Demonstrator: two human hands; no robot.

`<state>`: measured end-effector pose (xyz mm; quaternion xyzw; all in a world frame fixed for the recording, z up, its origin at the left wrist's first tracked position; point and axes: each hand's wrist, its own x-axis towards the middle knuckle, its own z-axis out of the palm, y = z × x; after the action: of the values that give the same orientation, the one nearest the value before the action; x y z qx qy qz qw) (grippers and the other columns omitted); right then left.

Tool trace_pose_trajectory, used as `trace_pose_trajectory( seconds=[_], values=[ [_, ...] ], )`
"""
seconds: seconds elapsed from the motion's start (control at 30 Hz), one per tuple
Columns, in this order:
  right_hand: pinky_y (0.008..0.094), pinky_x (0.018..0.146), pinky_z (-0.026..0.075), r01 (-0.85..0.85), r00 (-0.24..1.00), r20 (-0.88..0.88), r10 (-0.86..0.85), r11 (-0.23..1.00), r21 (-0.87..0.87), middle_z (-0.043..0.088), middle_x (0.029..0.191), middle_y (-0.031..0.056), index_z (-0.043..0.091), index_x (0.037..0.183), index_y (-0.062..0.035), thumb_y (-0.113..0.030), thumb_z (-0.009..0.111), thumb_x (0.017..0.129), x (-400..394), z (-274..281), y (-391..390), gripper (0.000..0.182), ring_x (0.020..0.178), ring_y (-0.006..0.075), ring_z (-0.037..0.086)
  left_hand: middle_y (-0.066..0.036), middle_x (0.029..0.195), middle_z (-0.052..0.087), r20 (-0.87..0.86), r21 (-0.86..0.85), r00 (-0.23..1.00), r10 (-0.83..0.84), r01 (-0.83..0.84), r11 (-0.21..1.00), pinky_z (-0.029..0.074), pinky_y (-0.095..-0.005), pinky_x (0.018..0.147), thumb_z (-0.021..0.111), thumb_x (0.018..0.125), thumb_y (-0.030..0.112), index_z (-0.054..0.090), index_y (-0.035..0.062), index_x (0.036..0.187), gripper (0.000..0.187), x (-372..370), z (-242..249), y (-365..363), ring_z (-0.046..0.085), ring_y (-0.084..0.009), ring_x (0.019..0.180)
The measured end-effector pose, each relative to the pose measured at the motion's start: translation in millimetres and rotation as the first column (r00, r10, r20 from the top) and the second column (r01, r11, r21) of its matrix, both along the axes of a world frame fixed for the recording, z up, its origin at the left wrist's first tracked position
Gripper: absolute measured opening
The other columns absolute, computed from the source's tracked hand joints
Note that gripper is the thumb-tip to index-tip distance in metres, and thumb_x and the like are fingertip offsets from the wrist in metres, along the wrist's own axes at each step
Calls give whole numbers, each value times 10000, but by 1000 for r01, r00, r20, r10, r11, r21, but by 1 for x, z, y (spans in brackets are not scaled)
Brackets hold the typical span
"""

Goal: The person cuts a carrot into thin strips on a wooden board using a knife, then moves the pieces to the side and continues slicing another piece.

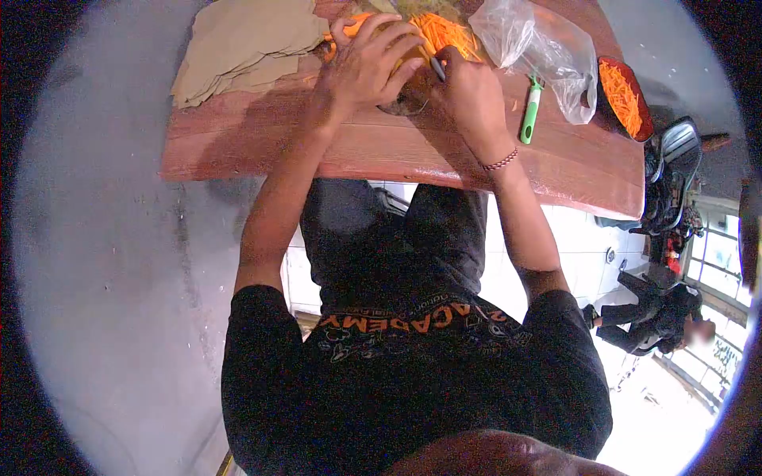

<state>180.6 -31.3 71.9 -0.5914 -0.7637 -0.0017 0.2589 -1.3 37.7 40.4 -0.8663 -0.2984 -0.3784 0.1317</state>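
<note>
My left hand (371, 63) presses down over an orange carrot (352, 25) with its fingers bent across it; part of the carrot is hidden beneath the hand. Close to the right of it, my right hand (470, 91) is closed around a knife (438, 68), whose blade is mostly out of sight. A heap of thin carrot strips (446, 36) lies just beyond the knife, near the fingertips of both hands.
Brown paper sheets (246, 47) cover the table's left side. On the right are a clear plastic bag (532, 40), a green-handled peeler (530, 115) and a dark dish (644, 119) of carrot strips at the wooden table's (381, 147) edge. A person (655, 313) is in the background.
</note>
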Motion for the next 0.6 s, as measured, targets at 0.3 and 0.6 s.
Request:
trace_pose_trajectory(
  seconds=[0.3,0.6],
  values=[
    [471,534,538,-31,997,72,29,999,22,631,638,209,548,953,15,-193,696,762,0,8,-6,319,618,385,665,19,1124,668,-190,-95,976,-109,92,991,211,-546,1000,551,940,322,680,178,1098,250,14,14,20,575,-163,1122],
    [467,569,528,73,995,71,-72,997,-21,642,706,213,583,1039,-22,-170,691,791,10,4,-4,309,661,385,657,19,1135,669,46,-215,985,-166,172,961,215,-548,1004,496,969,365,680,167,1070,289,14,15,31,556,-189,1156]
  ],
)
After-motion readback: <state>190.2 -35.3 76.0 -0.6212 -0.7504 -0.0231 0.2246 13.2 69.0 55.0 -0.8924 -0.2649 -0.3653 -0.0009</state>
